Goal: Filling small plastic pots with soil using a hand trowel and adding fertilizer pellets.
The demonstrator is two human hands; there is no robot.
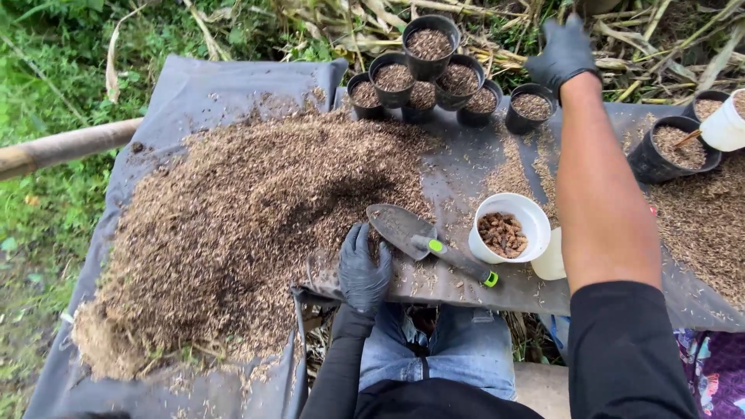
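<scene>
Left hand (pixel 363 268) flat beside trowel (pixel 423 240); right hand (pixel 565 53) open, seemingly empty, above pots (pixel 434 74).

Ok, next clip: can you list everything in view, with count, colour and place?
Loose husk-like potting mix: one heap, brown, on the sheet's left.
Plastic sheet: one, grey, spread under everything.
Small filled plastic pots: eight clustered, black, far edge; two more at right.
Metal trowel with green-tipped handle: one, grey, centre.
Round tub of brown chunks: one, white, right of the trowel.
Bamboo pole: one, tan, left.
Left hand: black glove, resting on the sheet's near edge.
Right hand: black glove, reaching beyond the pots.
</scene>
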